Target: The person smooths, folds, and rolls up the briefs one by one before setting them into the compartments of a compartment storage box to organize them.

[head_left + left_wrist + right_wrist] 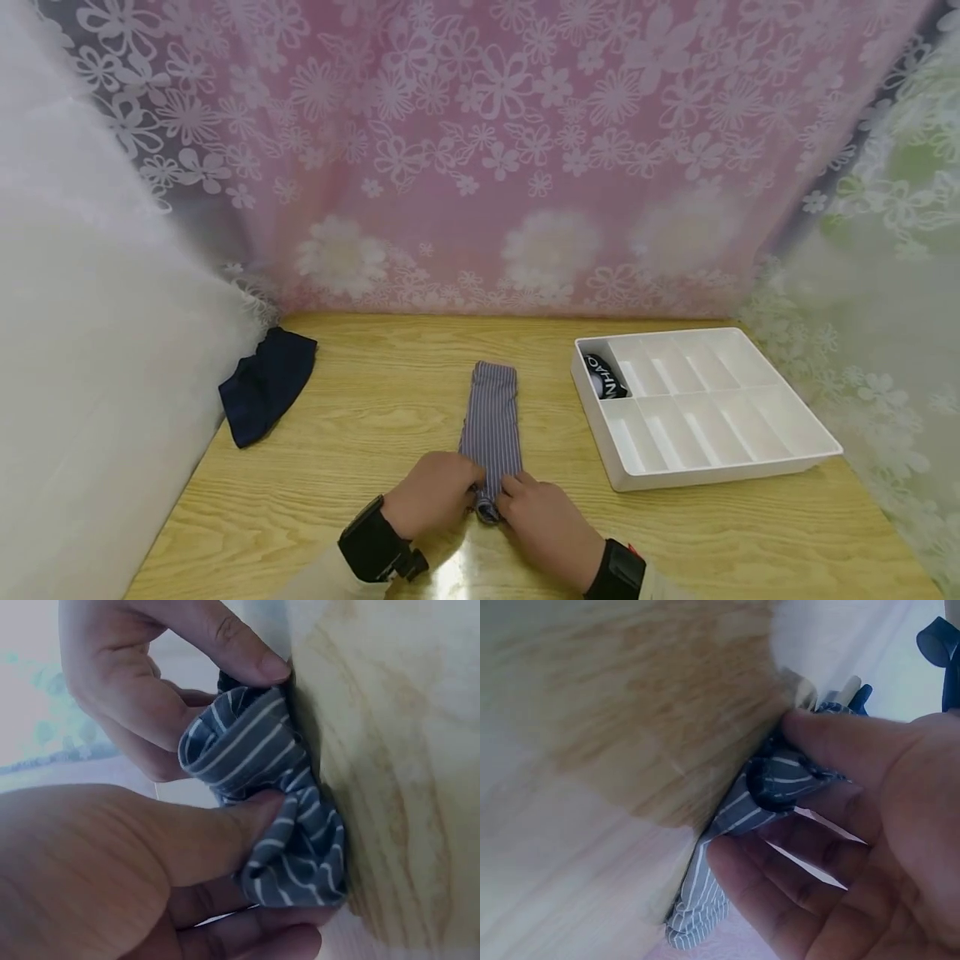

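A long folded striped cloth [491, 417], grey-blue with white lines, lies on the table, its near end curled into a small roll. My left hand [435, 493] pinches the left side of that roll; in the left wrist view its thumb digs into the bunched striped cloth [292, 847] with fingers underneath. On the other side my right hand [551, 525] grips the roll's right edge between thumb and fingers. From the right wrist the striped cloth [739, 814] shows a dark hollow at its rolled end, and its flat part stretches away along the tabletop.
A white divided tray [720, 477] stands to the right; a rolled black cloth with white letters [605, 377] fills its back left compartment. Dark navy cloth [266, 387] lies at the table's left edge. Flowered curtain [510, 167] hangs behind, with pale sheets at both sides.
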Motion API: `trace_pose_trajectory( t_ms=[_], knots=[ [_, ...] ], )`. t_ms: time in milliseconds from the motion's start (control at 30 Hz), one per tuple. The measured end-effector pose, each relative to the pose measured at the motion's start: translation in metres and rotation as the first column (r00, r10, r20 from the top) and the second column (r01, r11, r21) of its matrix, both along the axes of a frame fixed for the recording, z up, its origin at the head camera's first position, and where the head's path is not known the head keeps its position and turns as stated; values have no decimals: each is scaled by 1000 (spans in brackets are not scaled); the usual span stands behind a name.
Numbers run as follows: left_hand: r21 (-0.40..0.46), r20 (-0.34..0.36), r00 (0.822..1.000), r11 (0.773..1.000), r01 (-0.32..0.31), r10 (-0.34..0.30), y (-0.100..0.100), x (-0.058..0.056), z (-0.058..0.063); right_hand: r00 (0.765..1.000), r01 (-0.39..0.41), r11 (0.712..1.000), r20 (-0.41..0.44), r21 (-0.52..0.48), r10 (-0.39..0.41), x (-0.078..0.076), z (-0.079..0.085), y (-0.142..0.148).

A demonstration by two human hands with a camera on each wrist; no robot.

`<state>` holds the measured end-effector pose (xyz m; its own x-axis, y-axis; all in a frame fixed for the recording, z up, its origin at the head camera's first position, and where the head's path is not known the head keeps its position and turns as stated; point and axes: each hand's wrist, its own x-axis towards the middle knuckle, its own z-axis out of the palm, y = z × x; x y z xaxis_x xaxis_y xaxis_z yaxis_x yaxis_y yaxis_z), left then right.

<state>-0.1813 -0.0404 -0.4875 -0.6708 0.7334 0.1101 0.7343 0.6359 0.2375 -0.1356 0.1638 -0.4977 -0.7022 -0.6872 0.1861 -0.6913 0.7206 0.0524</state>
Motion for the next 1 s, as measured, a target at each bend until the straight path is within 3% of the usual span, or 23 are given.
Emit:
trace_pose_trajectory(
  t_ms=[100, 200, 300, 367, 433, 533, 633, 667, 733, 833, 933, 1000],
  knots=[
    [32, 75, 997, 999, -23, 20, -1, -6, -1, 1000, 7, 1000, -7, 27, -7, -3, -1, -1],
    [76, 190, 981, 995, -58, 43, -5, -10, -3, 1000, 11, 1000, 26, 20, -12, -9, -1, -1],
    [120, 286, 957, 989, -81, 44, -10, -12, -6, 993, 10, 999, 122, -45, -5, -21, -1, 3],
    [144, 315, 949, 986, -85, 36, -13, -12, -6, 974, 15, 995, 228, -98, 8, -31, 2, 6],
    [158, 314, 949, 983, -87, 34, -17, -12, -6, 928, 32, 989, 372, -143, 24, -43, 5, 9],
    [135, 246, 968, 988, -75, 40, -18, -10, -3, 811, 68, 981, 583, -183, 52, -61, 9, 13],
    [111, 80, 997, 994, -6, -2, -16, -8, 0, 690, 92, 976, 720, -197, 81, -75, 12, 15],
    [105, 11, 999, 994, 31, -32, -15, -6, 0, 654, 97, 975, 751, -201, 90, -78, 12, 15],
    [91, -122, 988, 990, 105, -93, -12, -2, 0, 596, 106, 972, 796, -211, 108, -83, 13, 16],
    [41, -251, 959, 988, 146, -132, -8, 6, -1, 522, 127, 969, 845, -212, 116, -90, 14, 18],
    [-21, -254, 963, 996, 90, -93, -5, 10, -5, 451, 165, 963, 885, -214, 119, -95, 13, 20],
    [-52, -233, 971, 997, 48, -59, -3, 10, -8, 428, 180, 959, 895, -221, 126, -96, 13, 21]
  ],
)
